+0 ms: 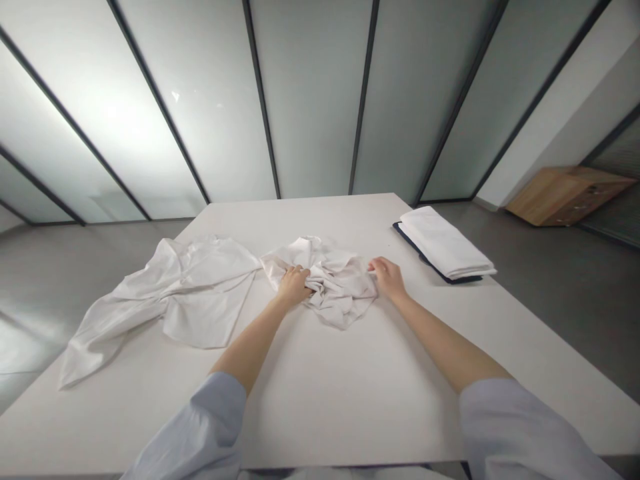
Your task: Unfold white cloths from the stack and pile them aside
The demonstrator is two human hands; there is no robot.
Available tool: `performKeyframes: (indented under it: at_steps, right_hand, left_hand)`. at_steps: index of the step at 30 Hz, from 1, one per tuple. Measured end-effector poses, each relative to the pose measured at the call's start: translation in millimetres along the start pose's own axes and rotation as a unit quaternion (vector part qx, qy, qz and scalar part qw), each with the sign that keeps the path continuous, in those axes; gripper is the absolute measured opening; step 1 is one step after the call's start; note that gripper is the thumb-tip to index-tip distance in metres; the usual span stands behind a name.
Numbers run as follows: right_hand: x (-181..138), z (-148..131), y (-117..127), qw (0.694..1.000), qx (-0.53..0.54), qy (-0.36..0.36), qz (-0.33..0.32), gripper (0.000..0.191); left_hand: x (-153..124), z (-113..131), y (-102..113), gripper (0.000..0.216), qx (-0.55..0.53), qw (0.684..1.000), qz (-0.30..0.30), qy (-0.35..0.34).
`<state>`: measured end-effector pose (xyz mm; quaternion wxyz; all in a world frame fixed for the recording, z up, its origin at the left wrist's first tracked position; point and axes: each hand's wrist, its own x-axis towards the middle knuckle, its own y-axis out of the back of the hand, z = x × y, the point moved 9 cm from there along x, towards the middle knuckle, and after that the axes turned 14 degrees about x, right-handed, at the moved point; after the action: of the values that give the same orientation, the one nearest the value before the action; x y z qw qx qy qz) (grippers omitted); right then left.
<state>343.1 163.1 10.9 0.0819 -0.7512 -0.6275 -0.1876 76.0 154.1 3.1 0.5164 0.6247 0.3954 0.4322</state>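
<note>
A crumpled white cloth (pixel 336 283) lies bunched in the middle of the white table (pixel 350 400). My left hand (pixel 294 285) is closed on the cloth's left side, fingers gripping the folds. My right hand (pixel 387 277) rests at the cloth's right edge with its fingers curled onto the fabric. Both forearms are bare, with light blue sleeves pushed up near the elbows.
A larger white garment (pixel 170 300) is spread loosely on the table's left, one end hanging toward the left edge. A neat stack of folded white cloths (pixel 445 248) sits on a dark board at the far right. Frosted glass panels stand behind; a wooden cabinet (pixel 565 193) is at the right.
</note>
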Motion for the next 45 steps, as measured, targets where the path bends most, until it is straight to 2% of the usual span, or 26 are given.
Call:
performKeyframes:
  at_steps: [3,5,7,10,12,13,15,16,17,19,21,22,24,26,28,29,30,33,36,38,40,43,45]
  right_hand:
    - [-1,30,52,0.986,0.021,-0.085,0.144,0.026]
    - [-1,38,61,0.978,0.039,-0.103,0.177,0.024]
    - [0,36,52,0.984,0.031,-0.098,0.145,0.023]
    - [0,30,32,0.993,-0.015,-0.097,0.066,0.023]
    - [-1,28,26,0.994,-0.039,-0.093,0.041,0.023]
    - [-1,28,25,0.994,-0.047,-0.090,0.036,0.023]
    - [-1,29,25,0.994,-0.056,-0.088,0.034,0.023]
    - [-1,30,25,0.994,-0.060,-0.088,0.032,0.023]
    - [-1,30,25,0.994,-0.065,-0.087,0.028,0.024]
    - [0,31,23,0.994,-0.075,-0.082,0.017,0.024]
    - [1,32,22,0.993,-0.085,-0.081,0.009,0.025]
    - [0,32,21,0.993,-0.090,-0.082,0.006,0.025]
    - [0,32,19,0.991,-0.100,-0.084,0.002,0.025]
    - [0,31,17,0.991,-0.107,-0.083,-0.005,0.025]
    - [1,31,16,0.990,-0.111,-0.082,-0.010,0.025]
    - [1,31,16,0.990,-0.112,-0.082,-0.011,0.025]
    - [1,32,16,0.990,-0.111,-0.082,-0.011,0.025]
    - [1,33,19,0.992,-0.101,-0.076,-0.002,0.025]
    - [1,33,25,0.995,-0.076,-0.059,0.032,0.023]
    - [0,30,33,0.995,-0.053,-0.042,0.076,0.020]
    - [2,22,48,0.989,-0.039,-0.010,0.139,0.020]
    - [8,0,82,0.967,-0.067,0.055,0.239,0.021]
    - [15,-13,113,0.945,-0.114,0.080,0.296,0.022]
  left_hand:
    - [0,-17,18,0.023,-0.003,0.999,0.038,0.033]
    - [-5,-41,45,0.020,0.006,0.994,0.089,0.064]
    - [-17,-77,84,0.018,0.026,0.983,0.149,0.104]
    - [-44,-144,143,0.022,0.067,0.955,0.225,0.180]
    - [-63,-188,167,0.025,0.095,0.938,0.251,0.219]
    - [-72,-210,171,0.025,0.112,0.931,0.248,0.244]
    - [-86,-246,159,0.028,0.144,0.923,0.210,0.289]
    - [-91,-260,141,0.032,0.152,0.926,0.161,0.305]
    - [-95,-273,117,0.036,0.150,0.930,0.086,0.323]
    - [-105,-286,54,0.049,0.116,0.928,-0.114,0.336]
    - [-113,-283,23,0.058,0.102,0.918,-0.179,0.339]
    - [-114,-280,17,0.062,0.100,0.914,-0.186,0.346]
    - [-110,-269,23,0.071,0.097,0.913,-0.147,0.367]
    - [-100,-246,47,0.076,0.094,0.921,-0.048,0.374]
    - [-82,-203,74,0.072,0.098,0.939,0.085,0.318]
    - [-70,-174,79,0.068,0.090,0.952,0.121,0.265]
    - [-58,-143,76,0.063,0.075,0.967,0.131,0.206]
    - [-26,-62,41,0.058,0.031,0.994,0.064,0.085]
    - [-7,-15,0,0.057,-0.005,0.998,-0.002,0.057]
    - [-1,-4,-16,0.050,-0.022,0.998,-0.010,0.053]
    - [2,-3,-24,0.045,-0.038,0.998,-0.005,0.051]
    - [2,-10,-28,0.043,-0.059,0.997,-0.004,0.051]
    - [2,-13,-29,0.043,-0.067,0.996,-0.007,0.056]
